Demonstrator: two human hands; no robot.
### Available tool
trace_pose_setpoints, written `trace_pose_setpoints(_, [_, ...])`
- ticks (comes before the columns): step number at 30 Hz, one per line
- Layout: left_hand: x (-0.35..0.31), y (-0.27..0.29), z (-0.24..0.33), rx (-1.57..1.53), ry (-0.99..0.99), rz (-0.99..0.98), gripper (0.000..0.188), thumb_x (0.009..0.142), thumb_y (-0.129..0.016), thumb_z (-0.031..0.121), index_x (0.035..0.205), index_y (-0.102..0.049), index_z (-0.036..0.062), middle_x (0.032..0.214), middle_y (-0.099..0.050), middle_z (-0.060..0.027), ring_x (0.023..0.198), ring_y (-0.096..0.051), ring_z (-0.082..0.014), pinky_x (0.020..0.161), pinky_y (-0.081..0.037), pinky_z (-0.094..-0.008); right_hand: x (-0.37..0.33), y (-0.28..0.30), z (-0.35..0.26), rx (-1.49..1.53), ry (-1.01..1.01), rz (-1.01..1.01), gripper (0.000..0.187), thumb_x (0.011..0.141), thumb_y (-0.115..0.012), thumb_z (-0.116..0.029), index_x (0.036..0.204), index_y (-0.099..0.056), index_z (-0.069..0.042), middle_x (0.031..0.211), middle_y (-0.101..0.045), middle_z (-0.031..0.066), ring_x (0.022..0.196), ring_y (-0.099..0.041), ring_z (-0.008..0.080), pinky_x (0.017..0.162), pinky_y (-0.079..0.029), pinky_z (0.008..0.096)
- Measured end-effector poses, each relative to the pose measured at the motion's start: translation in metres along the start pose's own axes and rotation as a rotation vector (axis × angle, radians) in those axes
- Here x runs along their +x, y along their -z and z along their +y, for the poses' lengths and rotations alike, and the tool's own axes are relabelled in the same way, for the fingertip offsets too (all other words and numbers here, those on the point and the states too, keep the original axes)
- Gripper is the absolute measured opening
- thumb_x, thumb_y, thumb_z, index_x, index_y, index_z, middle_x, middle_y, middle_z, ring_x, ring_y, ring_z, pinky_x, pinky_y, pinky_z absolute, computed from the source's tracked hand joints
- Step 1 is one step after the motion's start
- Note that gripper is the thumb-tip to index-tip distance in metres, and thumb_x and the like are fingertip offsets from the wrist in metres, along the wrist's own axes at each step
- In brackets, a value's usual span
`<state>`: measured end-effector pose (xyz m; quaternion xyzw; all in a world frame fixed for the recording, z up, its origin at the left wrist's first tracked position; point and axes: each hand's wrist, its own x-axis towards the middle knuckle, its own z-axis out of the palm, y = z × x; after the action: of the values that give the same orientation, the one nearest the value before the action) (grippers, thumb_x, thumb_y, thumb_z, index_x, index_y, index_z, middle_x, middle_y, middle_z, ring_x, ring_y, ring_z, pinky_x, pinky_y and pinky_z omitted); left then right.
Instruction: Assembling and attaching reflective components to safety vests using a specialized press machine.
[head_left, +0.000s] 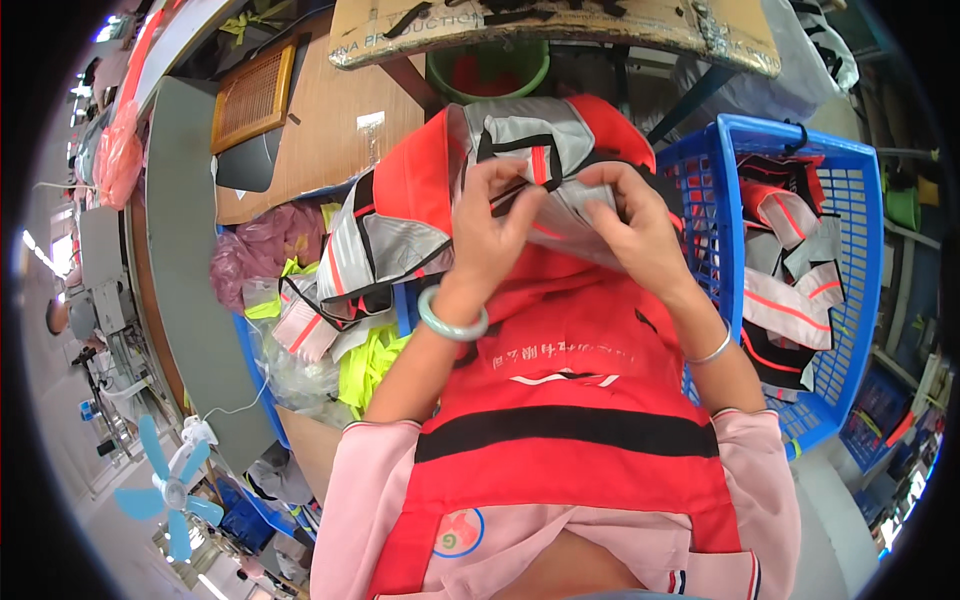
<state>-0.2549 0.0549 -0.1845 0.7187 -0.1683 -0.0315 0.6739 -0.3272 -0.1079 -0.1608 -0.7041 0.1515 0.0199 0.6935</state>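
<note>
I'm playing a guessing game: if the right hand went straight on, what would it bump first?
The right hand would probably meet the grey cloth with black edging first, though depth is hard to judge.

Garment (515, 130): silvery grey and bright orange-red, edged in black
Apron (560, 400): red, one broad black band across
Shirt (365, 490): soft pink
Bangle (452, 329): pale green
Crate (735, 170): blue, latticed
Fan (174, 494): light blue, from here

We are in a garment workshop: we see bunched grey-and-red fabric (565, 213), a blue crate (731, 220) of striped pieces (788, 300) and heaped yellow strips (368, 372)
</note>
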Motion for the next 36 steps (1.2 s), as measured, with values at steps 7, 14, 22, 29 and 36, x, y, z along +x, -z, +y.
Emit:
trace_pose_setpoints(7, [-0.016, 0.009, 0.014, 0.262, -0.043, -0.065, 0.02, 0.078, -0.074, 0.009, 0.089, -0.061, -0.0015, 0.102, -0.059, -0.0138, 0.084, -0.061, -0.0289, 0.075, -0.05, -0.0352, -0.005, -0.001, -0.039, 0.107, 0.032, -0.163, 0.024, 0.089, -0.055, -0.003, 0.113, -0.054, 0.0, 0.096, -0.058, 0.0035, 0.085, -0.057, 0.0085, 0.075, -0.048, 0.0246])
trace_pose_setpoints(14, [-0.007, 0.043, 0.063, 0.003, 0.135, -0.482, 0.012, 0.087, -0.063, 0.006, 0.095, -0.059, -0.0024, 0.091, -0.064, -0.0106, 0.084, -0.063, -0.0176, 0.07, -0.049, -0.0298, 0.039, 0.012, -0.086, -0.72, 0.835, -0.443, 0.032, 0.085, -0.06, -0.015, 0.116, -0.061, -0.006, 0.116, -0.06, 0.0169, 0.116, -0.053, 0.0352, 0.101, -0.039, 0.0436])
trace_pose_setpoints(22, [0.01, 0.063, 0.106, -0.386, 0.454, -0.746, 0.012, 0.096, -0.056, 0.014, 0.099, -0.053, 0.0034, 0.092, -0.052, 0.004, 0.083, -0.045, -0.0019, 0.071, -0.038, -0.0192, 0.048, 0.001, -0.067, -0.607, 0.368, -0.895, 0.044, 0.1, -0.033, -0.032, 0.09, -0.06, 0.001, 0.086, -0.063, 0.0175, 0.089, -0.059, 0.0343, 0.09, -0.041, 0.0471])
trace_pose_setpoints(29, [0.064, 0.03, 0.131, -0.172, 0.269, -0.898, 0.012, 0.095, -0.058, 0.014, 0.094, -0.055, 0.0031, 0.086, -0.053, 0.0062, 0.078, -0.046, -0.0001, 0.066, -0.039, -0.0187, 0.038, 0.052, -0.098, -0.164, 0.491, -0.703, 0.031, 0.08, -0.074, -0.029, 0.088, -0.06, -0.002, 0.092, -0.06, 0.0071, 0.092, -0.056, 0.021, 0.083, -0.043, 0.0341])
trace_pose_setpoints(36, [0.124, 0.012, 0.15, 0.095, 0.27, -0.896, 0.026, 0.086, -0.071, 0.023, 0.095, -0.062, 0.0003, 0.08, -0.058, 0.0036, 0.072, -0.05, -0.0027, 0.062, -0.042, -0.0206, 0.06, 0.063, -0.117, -0.475, 0.429, -0.372, 0.03, 0.075, -0.073, -0.021, 0.089, -0.056, -0.001, 0.086, -0.054, 0.0019, 0.08, -0.05, 0.0109, 0.069, -0.04, 0.0245])
